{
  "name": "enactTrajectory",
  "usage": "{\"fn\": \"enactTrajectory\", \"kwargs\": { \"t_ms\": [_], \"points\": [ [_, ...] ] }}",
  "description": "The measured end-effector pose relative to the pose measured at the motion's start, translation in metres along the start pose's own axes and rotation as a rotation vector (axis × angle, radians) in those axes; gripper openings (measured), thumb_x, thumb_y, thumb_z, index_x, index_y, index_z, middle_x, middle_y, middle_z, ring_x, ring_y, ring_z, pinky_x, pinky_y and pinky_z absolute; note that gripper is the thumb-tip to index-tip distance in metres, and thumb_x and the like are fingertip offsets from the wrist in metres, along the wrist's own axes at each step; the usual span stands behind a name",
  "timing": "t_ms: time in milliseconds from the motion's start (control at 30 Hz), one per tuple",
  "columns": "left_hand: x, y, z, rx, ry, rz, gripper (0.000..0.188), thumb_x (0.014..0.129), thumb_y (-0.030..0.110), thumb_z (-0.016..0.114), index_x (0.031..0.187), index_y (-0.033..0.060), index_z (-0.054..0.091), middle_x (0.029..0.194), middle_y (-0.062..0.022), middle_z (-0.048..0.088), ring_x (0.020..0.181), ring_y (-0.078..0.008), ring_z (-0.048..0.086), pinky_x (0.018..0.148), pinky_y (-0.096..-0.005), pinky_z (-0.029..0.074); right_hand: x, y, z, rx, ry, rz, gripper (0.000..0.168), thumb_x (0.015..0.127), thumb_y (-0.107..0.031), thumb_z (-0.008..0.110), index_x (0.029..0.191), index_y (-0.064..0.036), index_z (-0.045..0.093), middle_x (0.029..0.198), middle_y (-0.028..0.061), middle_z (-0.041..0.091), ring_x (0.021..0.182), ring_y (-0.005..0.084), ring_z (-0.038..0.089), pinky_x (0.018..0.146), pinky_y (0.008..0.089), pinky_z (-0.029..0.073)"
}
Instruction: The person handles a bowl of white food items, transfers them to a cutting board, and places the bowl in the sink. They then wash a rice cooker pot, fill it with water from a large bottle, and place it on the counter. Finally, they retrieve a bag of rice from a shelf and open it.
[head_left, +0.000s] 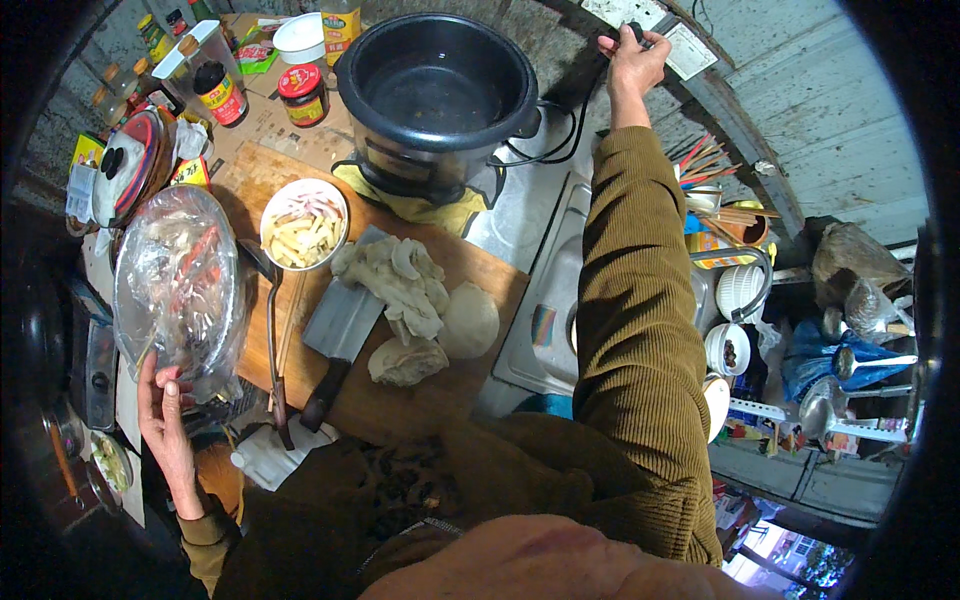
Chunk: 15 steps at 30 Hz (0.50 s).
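Note:
My right hand (636, 64) reaches up to the wall, its fingers closed on a black plug at a white wall plate. A black cord loops near the dark cooking pot (439, 90), which has some liquid inside and stands on a yellow cloth. My left hand (166, 420) is raised beside a plastic-covered oval dish (180, 285), fingers apart; whether it touches the plastic I cannot tell. On the wooden cutting board (450, 397) lie a cleaver (345, 319), pale oyster mushrooms (405, 281), a whitish rounded piece (469, 320) and a cut piece. A white bowl (304, 225) holds cut yellowish and pinkish strips.
Sauce bottles (221, 94) and a red-lidded jar (303, 95) stand at the back left. A steel sink (551, 300) lies under my right arm. Metal tongs (275, 337) rest by the bowl. Chopsticks (705, 161), small bowls and ladles (846, 363) crowd the right side.

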<state>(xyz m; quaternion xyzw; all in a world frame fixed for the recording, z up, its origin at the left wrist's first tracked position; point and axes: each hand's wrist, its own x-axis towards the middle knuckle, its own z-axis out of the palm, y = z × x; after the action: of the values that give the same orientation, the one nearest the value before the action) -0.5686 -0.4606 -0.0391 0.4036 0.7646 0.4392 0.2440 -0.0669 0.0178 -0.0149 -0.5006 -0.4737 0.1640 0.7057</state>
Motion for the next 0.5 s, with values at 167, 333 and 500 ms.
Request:
{"fn": "enactTrajectory", "kwargs": {
  "t_ms": [167,333,500],
  "points": [
    [0.001,0.0,-0.001,-0.013,-0.002,-0.003,0.048,0.097,0.021,0.057,0.139,0.003,0.045,0.107,-0.0034,0.062,0.086,-0.0104,0.057,0.074,-0.0229,0.045,0.024,-0.004,-0.002,-0.12,0.018,0.07,0.035,0.08,-0.009,0.076,0.091,0.003,0.046,0.074,0.016,0.063,0.056,0.0232,0.067,0.045,0.0368,0.058],
    [0.001,-0.006,0.001,0.02,0.017,-0.031,0.048,0.097,0.023,0.056,0.139,0.003,0.045,0.108,-0.004,0.062,0.086,-0.0104,0.057,0.075,-0.0232,0.046,0.052,0.02,-0.025,-0.062,-0.167,0.003,0.031,0.079,-0.009,0.077,0.072,0.004,0.051,0.069,0.0145,0.063,0.062,0.0252,0.069,0.057,0.0362,0.061],
    [0.0,0.0,0.006,0.039,0.036,-0.057,0.047,0.097,0.025,0.055,0.138,0.0045,0.047,0.109,-0.0045,0.062,0.087,-0.011,0.058,0.076,-0.0236,0.045,0.064,0.014,-0.026,-0.528,-0.134,0.038,0.043,0.072,-0.038,0.082,0.067,-0.002,0.059,0.061,0.008,0.066,0.058,0.0163,0.066,0.056,0.0304,0.055]
  ]
}}
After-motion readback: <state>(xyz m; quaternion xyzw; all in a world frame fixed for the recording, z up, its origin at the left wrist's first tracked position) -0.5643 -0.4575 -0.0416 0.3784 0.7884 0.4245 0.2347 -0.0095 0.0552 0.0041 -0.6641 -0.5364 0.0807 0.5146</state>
